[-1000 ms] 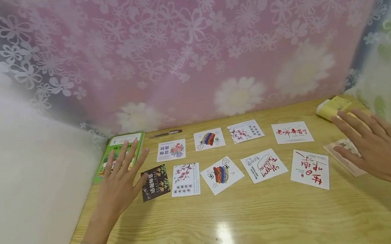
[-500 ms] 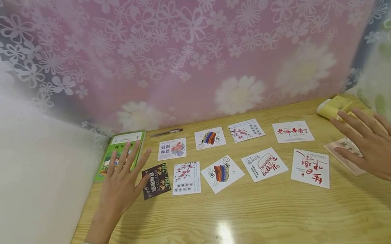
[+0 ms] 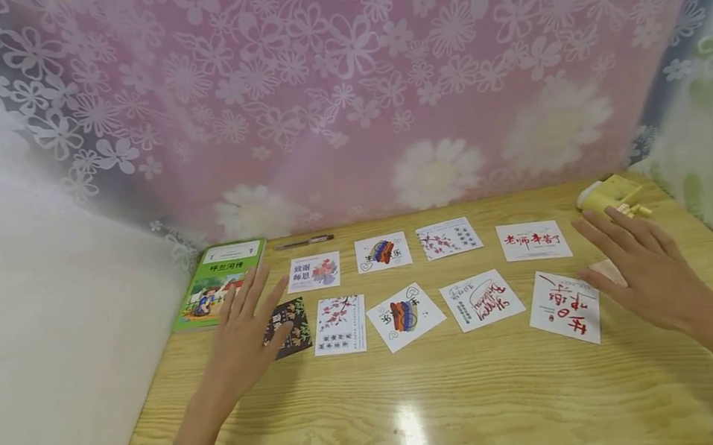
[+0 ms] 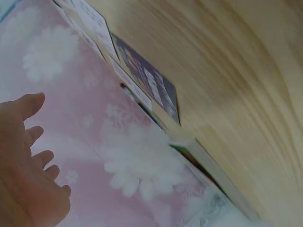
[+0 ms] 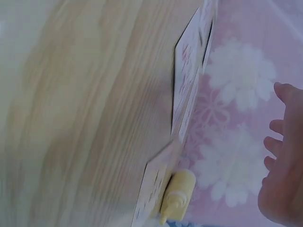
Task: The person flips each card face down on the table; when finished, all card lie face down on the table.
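Note:
My left hand point(image 3: 244, 342) hovers with spread fingers over the left side of the table, partly covering a dark card point(image 3: 294, 328) and a corner of the green book point(image 3: 210, 290). On the other side my right hand point(image 3: 654, 273) is held above the table with its fingers extended, hiding most of a beige card point(image 3: 608, 270). Neither hand holds anything. Between them two rows of printed cards lie flat, among them a blossom card point(image 3: 339, 326), a "Happy Birthday" card point(image 3: 482, 300) and a tilted white card with red writing point(image 3: 566, 306).
Behind the cards lies a pen point(image 3: 303, 242) by the book. A yellow device with a small crank point(image 3: 610, 195) stands at the back right. A pink flowered curtain point(image 3: 328, 106) closes off the back of the wooden table point(image 3: 475, 402); a white wall rises at left.
Both hands have moved inward, the left to the right and the right to the left. More of the book and the yellow device now shows. The cards have stayed put.

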The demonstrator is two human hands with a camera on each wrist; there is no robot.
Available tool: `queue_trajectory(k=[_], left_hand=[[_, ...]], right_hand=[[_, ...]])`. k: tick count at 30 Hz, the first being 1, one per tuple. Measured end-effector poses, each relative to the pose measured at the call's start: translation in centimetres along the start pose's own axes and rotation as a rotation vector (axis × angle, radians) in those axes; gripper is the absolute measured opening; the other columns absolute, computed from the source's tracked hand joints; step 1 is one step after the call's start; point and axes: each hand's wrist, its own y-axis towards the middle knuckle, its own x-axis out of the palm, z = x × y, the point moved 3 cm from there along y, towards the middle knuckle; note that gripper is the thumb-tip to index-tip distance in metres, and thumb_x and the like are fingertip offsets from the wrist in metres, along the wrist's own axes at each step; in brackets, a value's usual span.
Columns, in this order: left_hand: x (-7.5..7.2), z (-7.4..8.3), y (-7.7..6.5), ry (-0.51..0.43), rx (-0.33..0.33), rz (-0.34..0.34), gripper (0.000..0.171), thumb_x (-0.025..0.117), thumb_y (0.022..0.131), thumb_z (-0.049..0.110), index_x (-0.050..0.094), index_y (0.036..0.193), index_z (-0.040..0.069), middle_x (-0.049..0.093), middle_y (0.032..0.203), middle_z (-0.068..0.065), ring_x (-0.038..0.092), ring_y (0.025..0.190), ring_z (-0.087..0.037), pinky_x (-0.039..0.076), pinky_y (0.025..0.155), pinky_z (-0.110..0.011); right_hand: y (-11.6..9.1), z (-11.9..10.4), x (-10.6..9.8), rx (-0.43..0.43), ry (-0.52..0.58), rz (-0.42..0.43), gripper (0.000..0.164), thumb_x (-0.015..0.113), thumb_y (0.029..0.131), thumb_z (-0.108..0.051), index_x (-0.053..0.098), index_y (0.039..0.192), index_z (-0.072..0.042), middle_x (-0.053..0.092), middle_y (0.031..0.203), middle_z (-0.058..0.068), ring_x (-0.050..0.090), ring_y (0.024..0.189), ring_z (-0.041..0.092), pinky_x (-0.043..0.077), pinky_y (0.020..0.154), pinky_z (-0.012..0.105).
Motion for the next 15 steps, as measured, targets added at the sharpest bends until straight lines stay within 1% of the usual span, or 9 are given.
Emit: queue_trajectory(k=[3, 4, 6, 7, 9, 11, 13, 15], left_hand=[[0.5, 1.3, 0.0, -0.101, 0.010, 0.016, 0.075, 0.071, 0.100, 0.026, 0.034, 0.164, 0.019, 0.018, 0.173, -0.010, 0.013, 0.160, -0.031, 0.010, 0.130, -0.057], [0.8, 1.8, -0.1, -0.138, 0.013, 0.019, 0.075, 0.071, 0.099, 0.023, 0.034, 0.164, 0.019, 0.021, 0.172, -0.011, 0.016, 0.159, -0.032, 0.013, 0.129, -0.058], [1.3, 2.7, 0.0, -0.218, 0.017, 0.022, 0.072, 0.072, 0.099, 0.020, 0.037, 0.162, 0.017, 0.028, 0.170, -0.012, 0.024, 0.156, -0.036, 0.022, 0.126, -0.061], [1.6, 3.1, 0.0, -0.268, 0.009, 0.016, 0.071, 0.072, 0.099, 0.018, 0.038, 0.162, 0.016, 0.030, 0.169, -0.013, 0.027, 0.155, -0.037, 0.027, 0.123, -0.063], [2.1, 4.0, -0.1, -0.390, -0.026, -0.022, 0.068, 0.071, 0.100, 0.018, 0.040, 0.161, 0.015, 0.033, 0.167, -0.013, 0.031, 0.152, -0.039, 0.034, 0.119, -0.066], [2.4, 4.8, -0.1, -0.517, -0.082, -0.070, 0.066, 0.069, 0.102, 0.021, 0.040, 0.161, 0.016, 0.035, 0.166, -0.012, 0.033, 0.152, -0.039, 0.039, 0.114, -0.068], [2.7, 5.6, -0.1, -0.627, -0.145, -0.116, 0.063, 0.066, 0.104, 0.024, 0.040, 0.161, 0.018, 0.036, 0.166, -0.009, 0.033, 0.152, -0.038, 0.038, 0.115, -0.068], [2.7, 6.2, -0.1, -0.714, -0.211, -0.154, 0.061, 0.065, 0.105, 0.026, 0.040, 0.161, 0.021, 0.038, 0.165, -0.006, 0.034, 0.152, -0.036, 0.036, 0.117, -0.066]], right_hand=[[0.7, -1.5, 0.7, 0.031, 0.140, -0.025, 0.078, 0.066, 0.102, -0.028, 0.024, 0.167, -0.024, 0.019, 0.174, 0.003, 0.007, 0.160, 0.030, 0.000, 0.124, 0.068], [1.0, -2.1, 0.9, 0.042, 0.190, -0.032, 0.077, 0.067, 0.102, -0.026, 0.025, 0.167, -0.025, 0.021, 0.173, 0.005, 0.009, 0.160, 0.032, 0.001, 0.122, 0.072], [1.6, -3.1, 1.2, 0.054, 0.289, -0.047, 0.074, 0.066, 0.102, -0.022, 0.027, 0.166, -0.023, 0.026, 0.171, 0.012, 0.013, 0.158, 0.040, 0.003, 0.117, 0.078], [1.9, -3.6, 1.3, 0.064, 0.341, -0.059, 0.073, 0.065, 0.103, -0.021, 0.029, 0.166, -0.022, 0.028, 0.169, 0.015, 0.014, 0.156, 0.044, 0.005, 0.115, 0.080], [2.4, -4.5, 1.6, 0.087, 0.443, -0.101, 0.070, 0.062, 0.105, -0.019, 0.028, 0.166, -0.022, 0.029, 0.167, 0.021, 0.016, 0.154, 0.051, 0.009, 0.111, 0.084], [2.9, -5.5, 1.8, 0.124, 0.545, -0.165, 0.067, 0.058, 0.108, -0.021, 0.026, 0.166, -0.022, 0.024, 0.168, 0.023, 0.013, 0.153, 0.054, 0.013, 0.109, 0.085], [3.3, -6.5, 2.1, 0.168, 0.631, -0.231, 0.064, 0.052, 0.110, -0.024, 0.023, 0.167, -0.025, 0.019, 0.170, 0.023, 0.010, 0.153, 0.055, 0.019, 0.108, 0.085], [3.9, -7.5, 2.4, 0.196, 0.715, -0.280, 0.060, 0.047, 0.113, -0.028, 0.021, 0.167, -0.024, 0.016, 0.171, 0.020, 0.011, 0.154, 0.053, 0.022, 0.109, 0.083]])
